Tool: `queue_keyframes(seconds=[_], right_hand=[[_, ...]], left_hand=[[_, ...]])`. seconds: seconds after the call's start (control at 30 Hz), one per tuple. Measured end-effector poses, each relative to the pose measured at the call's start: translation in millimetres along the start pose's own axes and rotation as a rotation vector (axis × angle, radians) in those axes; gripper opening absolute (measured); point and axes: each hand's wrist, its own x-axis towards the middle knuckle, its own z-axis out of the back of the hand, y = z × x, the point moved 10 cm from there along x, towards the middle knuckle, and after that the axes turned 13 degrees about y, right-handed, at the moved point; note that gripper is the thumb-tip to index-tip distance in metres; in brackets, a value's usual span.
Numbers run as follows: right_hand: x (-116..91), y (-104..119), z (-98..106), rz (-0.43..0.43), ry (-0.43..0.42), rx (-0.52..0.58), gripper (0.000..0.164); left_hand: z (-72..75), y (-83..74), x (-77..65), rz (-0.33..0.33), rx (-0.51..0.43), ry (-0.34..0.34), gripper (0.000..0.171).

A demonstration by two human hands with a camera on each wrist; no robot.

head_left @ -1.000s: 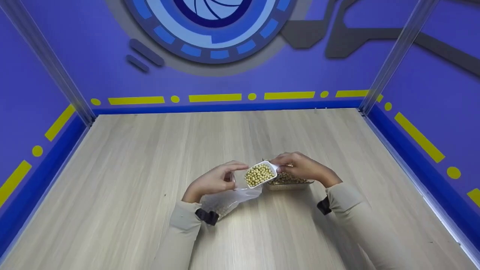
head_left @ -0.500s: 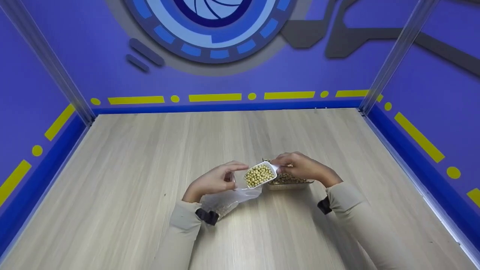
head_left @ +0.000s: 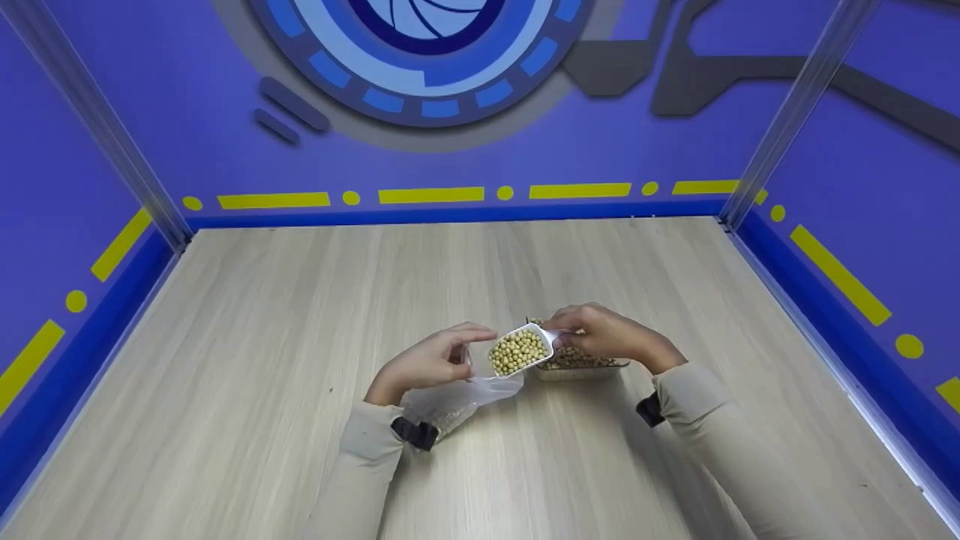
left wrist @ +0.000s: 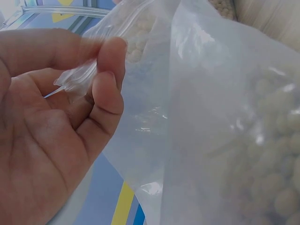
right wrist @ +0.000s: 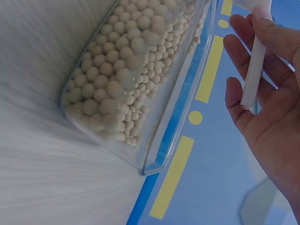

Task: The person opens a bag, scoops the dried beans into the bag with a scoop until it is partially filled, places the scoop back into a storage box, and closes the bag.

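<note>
My right hand [head_left: 604, 332] grips the handle of a white scoop [right wrist: 254, 70], its bowl heaped with round pale-yellow beans [head_left: 517, 352]. The scoop tilts toward the left, right at the mouth of a clear zip bag [left wrist: 154, 117]. My left hand [head_left: 427, 360] pinches the bag's zip edge between thumb and fingers, seen close up in the left wrist view. Beans lie in the lower part of the bag, blurred through the plastic. Under and behind the right hand stands a clear rectangular container [right wrist: 154, 157] with many more of these beans in it.
A pale wood-grain table [head_left: 300, 300] carries everything. Blue-purple walls with yellow marks [head_left: 431, 196] enclose its back and both sides. Each sleeve has a black band [head_left: 415, 433] at the wrist.
</note>
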Motion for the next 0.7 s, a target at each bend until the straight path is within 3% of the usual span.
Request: queue_keyframes(seconds=[0.7], right_hand=[[-0.5, 3.8, 0.9, 0.014, -0.003, -0.048, 0.026]], left_hand=[[0.5, 2.3, 0.3, 0.008, 0.027, -0.001, 0.058]])
